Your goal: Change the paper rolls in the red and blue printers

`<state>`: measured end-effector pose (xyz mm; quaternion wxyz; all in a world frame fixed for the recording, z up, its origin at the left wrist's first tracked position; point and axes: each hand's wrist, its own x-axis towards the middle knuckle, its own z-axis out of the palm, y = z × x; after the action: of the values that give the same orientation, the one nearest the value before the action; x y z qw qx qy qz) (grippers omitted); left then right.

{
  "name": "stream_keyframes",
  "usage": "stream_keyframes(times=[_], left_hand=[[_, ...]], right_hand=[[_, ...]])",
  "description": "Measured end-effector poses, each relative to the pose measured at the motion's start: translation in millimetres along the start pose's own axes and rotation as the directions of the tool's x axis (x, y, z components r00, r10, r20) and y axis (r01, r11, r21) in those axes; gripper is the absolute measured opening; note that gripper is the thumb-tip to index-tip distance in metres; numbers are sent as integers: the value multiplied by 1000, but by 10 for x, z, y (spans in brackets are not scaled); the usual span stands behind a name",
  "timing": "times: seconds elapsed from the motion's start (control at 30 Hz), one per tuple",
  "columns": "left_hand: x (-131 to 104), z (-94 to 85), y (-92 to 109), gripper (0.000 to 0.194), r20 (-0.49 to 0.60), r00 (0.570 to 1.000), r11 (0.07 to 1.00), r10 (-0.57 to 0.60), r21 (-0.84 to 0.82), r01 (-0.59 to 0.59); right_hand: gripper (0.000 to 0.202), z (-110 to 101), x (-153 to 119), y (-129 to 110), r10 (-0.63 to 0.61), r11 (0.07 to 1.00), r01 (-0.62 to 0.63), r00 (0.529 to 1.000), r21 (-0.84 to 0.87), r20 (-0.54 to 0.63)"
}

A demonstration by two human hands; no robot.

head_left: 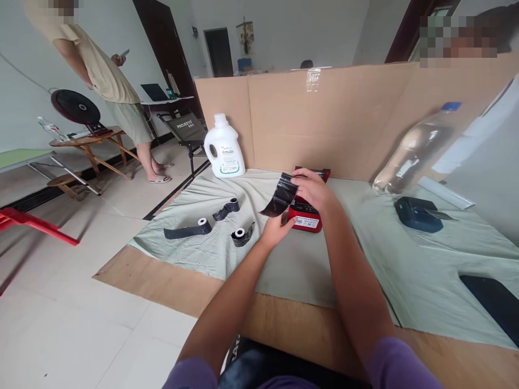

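My right hand (312,188) is closed on the upper end of a strip of shiny black film (280,195), which curls down to the left. Just below the film is my left hand (277,229), its thumb stretched out by the front edge of a red and black device (307,222) with a white label. The film hides the left fingers, so their grip cannot be seen. Left of the hands, three black film rolls lie on the cloth: one (239,237) nearest, one (227,209) behind it, and one with a long tail (188,230) farther left.
Cardboard panels (324,119) stand behind the cloth-covered board (292,275). A white detergent jug (225,148) is at back left. On the right are a clear bottle (419,148), a dark blue case (417,213) and a black flat object (492,302). A person (103,70) stands at left.
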<state>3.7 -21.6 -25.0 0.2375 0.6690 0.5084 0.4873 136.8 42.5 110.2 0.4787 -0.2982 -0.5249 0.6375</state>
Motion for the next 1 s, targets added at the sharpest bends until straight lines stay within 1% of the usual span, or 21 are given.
stream_keyframes(times=[0.03, 0.1, 0.13, 0.2, 0.27, 0.33, 0.4, 0.43, 0.5, 0.57, 0.63, 0.7, 0.77, 0.8, 0.87, 0.93, 1.0], left_hand=[[-2, -4, 15, 46, -16, 1000, 999, 16, 30, -15], [-7, -14, 58, 52, -54, 995, 993, 89, 85, -84], [-10, -20, 85, 57, -70, 987, 984, 147, 110, -139], [-21, -26, 142, 67, -97, 955, 951, 279, 165, -261], [-38, -19, 194, 69, -108, 917, 907, 383, 229, -352], [-58, 1, 233, 64, -87, 896, 870, 434, 299, -392], [-76, 27, 258, 59, -40, 895, 841, 444, 365, -400], [-83, 39, 267, 58, -20, 898, 830, 439, 392, -397], [-95, 55, 282, 58, -9, 906, 824, 423, 421, -380], [-105, 59, 305, 56, -45, 906, 832, 422, 416, -367], [-119, 59, 344, 48, -86, 886, 835, 456, 386, -393], [-141, 69, 400, 37, -112, 855, 828, 507, 339, -446], [-168, 99, 469, 30, -156, 839, 839, 522, 269, -472], [-182, 120, 505, 29, -187, 840, 855, 508, 225, -467], [-205, 161, 566, 30, -241, 857, 890, 455, 138, -434], [-219, 191, 601, 29, -257, 882, 918, 395, 82, -387], [-220, 202, 600, 24, -265, 904, 942, 334, 71, -327]], right_hand=[[34, -85, -22, -76, -4, 1000, 4, 1000, -6, -21], [33, -270, -83, -221, -17, 998, 14, 999, -58, -42], [32, -365, -114, -281, -26, 994, 21, 999, -108, -43], [30, -537, -161, -352, -45, 963, 30, 998, -270, -52], [25, -660, -169, -348, -38, 878, -3, 997, -479, -74], [18, -715, -136, -279, 12, 743, -85, 994, -664, -113], [11, -708, -82, -176, 60, 619, -155, 987, -770, -150], [9, -691, -54, -126, 70, 585, -168, 985, -793, -157], [7, -653, -14, -52, 72, 582, -150, 988, -799, -134], [9, -637, 0, -26, 71, 615, -112, 994, -781, -87], [13, -655, -7, -38, 71, 628, -96, 995, -772, -65], [15, -699, -13, -56, 69, 620, -94, 995, -779, -65], [17, -749, -3, -49, 64, 600, -86, 996, -795, -60], [18, -769, 10, -30, 59, 582, -79, 997, -809, -55], [19, -793, 49, 33, 38, 528, -64, 998, -847, -52], [20, -791, 92, 114, 13, 468, -60, 998, -882, -61], [22, -772, 128, 190, -8, 412, -77, 996, -908, -88]])
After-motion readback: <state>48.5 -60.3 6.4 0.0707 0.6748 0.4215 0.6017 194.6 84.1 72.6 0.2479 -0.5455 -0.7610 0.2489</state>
